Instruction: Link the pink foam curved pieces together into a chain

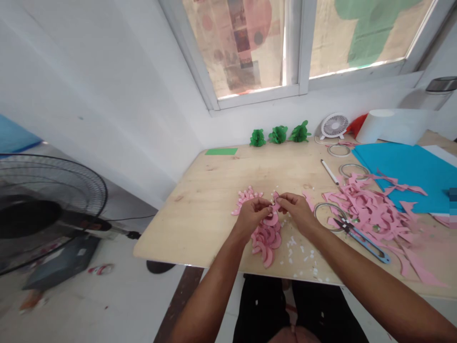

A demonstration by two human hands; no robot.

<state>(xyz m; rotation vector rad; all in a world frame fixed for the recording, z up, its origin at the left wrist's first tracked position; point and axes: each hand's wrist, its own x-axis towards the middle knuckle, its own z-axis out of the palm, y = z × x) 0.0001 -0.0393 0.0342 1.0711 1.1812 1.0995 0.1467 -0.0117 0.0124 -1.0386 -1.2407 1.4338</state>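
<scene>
My left hand (253, 215) and my right hand (297, 210) meet over the table, fingertips pinched on a curved pink cutout (273, 220) between them. Its exact shape is partly covered by my fingers. Directly below lies a pile of curved pink cutouts (266, 245). Behind my left hand sits a cluster of small pink pieces (247, 194). Tiny white scraps (303, 255) are scattered to the right of the pile.
Pink offcuts (378, 209) heap at the right, beside a blue-handled cutting tool (367, 244), tape rings (353, 171) and a marker (329, 171). Blue sheets (421, 166) lie behind. Green paper shapes (278, 135) and a small white fan (334, 126) line the wall.
</scene>
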